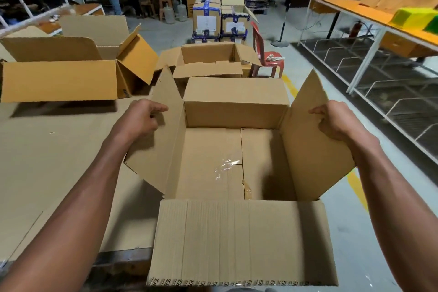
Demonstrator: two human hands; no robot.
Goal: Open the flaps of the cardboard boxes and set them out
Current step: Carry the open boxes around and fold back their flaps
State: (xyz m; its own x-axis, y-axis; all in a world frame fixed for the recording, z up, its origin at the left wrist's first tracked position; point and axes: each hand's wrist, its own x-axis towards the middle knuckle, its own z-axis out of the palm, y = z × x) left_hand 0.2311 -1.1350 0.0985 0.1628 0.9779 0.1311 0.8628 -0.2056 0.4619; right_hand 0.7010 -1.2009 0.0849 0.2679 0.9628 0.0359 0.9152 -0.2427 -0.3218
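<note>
The box [237, 149] is right in front of the person, at the near right edge of the worktop [47, 161]; I cannot tell how much of its bottom rests on the worktop. Its mouth faces up and its long axis runs from left to right, so each short end lies toward one hand.

The left hand [139, 118] grips the left flap [163, 130], with the fingers curled over its outer edge. The right hand [331, 121] grips the right flap [310, 140] in the same way. Both side flaps stand up and lean outward. The far flap [237, 92] also stands up, and the near flap [241, 242] hangs down toward the person. Inside, the bottom is closed and some clear tape [225, 166] shines on it.

In my judgement, this box is already open, and what remains is to set it out. Two open boxes are farther away: one [71, 73] on the worktop at the left, and another [208, 59] directly behind the held box. Both hands are equally near the box, so it can be carried forward with an even two-hand grip.
</note>
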